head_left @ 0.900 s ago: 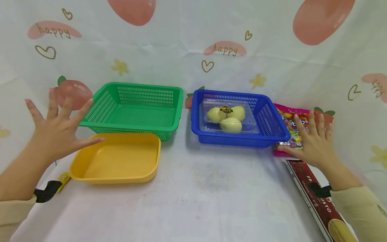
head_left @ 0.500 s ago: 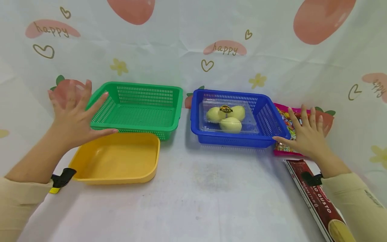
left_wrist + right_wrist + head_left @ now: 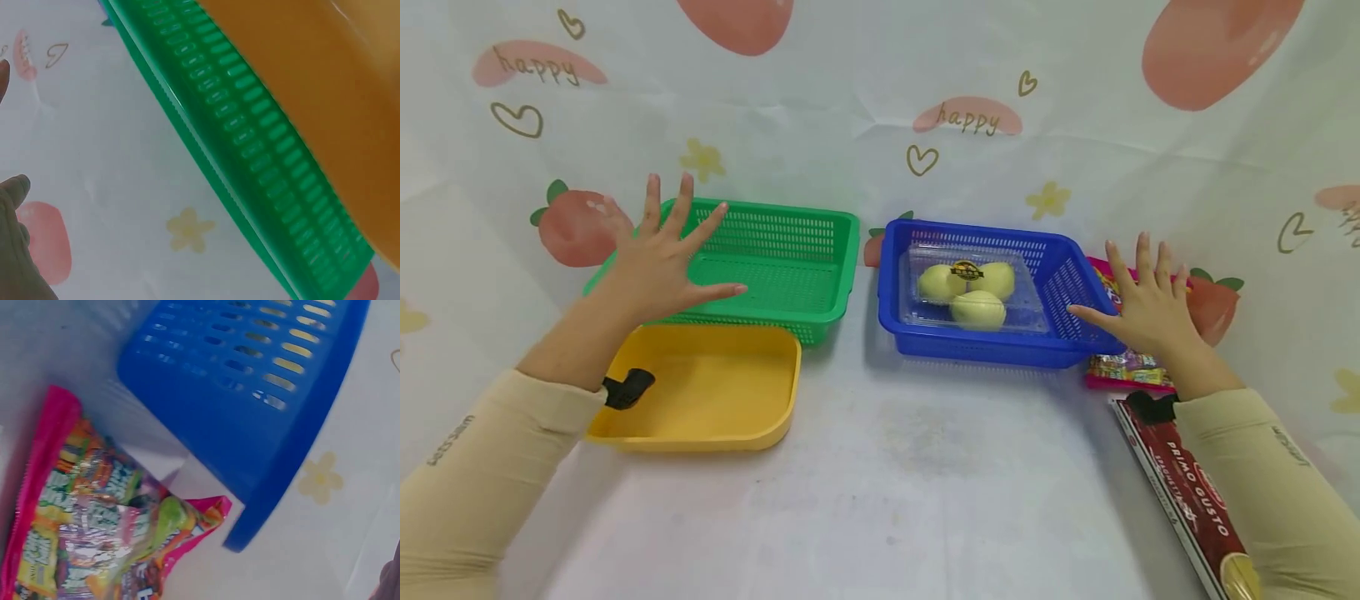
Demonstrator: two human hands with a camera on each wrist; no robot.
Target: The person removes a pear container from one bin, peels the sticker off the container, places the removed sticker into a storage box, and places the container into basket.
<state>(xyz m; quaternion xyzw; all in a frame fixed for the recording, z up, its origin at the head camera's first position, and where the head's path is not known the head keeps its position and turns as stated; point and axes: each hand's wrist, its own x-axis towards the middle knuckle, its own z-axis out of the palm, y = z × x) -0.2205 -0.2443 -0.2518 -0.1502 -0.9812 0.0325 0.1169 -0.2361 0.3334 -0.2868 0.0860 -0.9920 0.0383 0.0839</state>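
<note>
My left hand (image 3: 655, 267) is held with spread fingers above the left part of the green basket (image 3: 842, 267), holding nothing. In the left wrist view only its fingers (image 3: 19, 250) show at the left edge, beside the green basket's wall. My right hand (image 3: 1150, 308), fingers spread too, hovers over the candy bag (image 3: 1131, 368) by the right end of the blue basket (image 3: 1000, 348). It grips nothing. The bag has pink edges and colourful wrappers, partly hidden by the hand. Inside the blue basket lies a clear plastic box (image 3: 1030, 304) with three pale yellow-green round fruits (image 3: 977, 310).
A yellow tub (image 3: 700, 400) stands in front of the green basket, partly under my left wrist. A dark red spaghetti box (image 3: 1195, 492) lies at the right, partly covered by my right forearm. A printed cloth (image 3: 820, 100) hangs behind the baskets.
My left hand has moved right and farther forward, from beside the green basket to over it. My right hand has shifted slightly left and forward. The baskets and tub stay in place.
</note>
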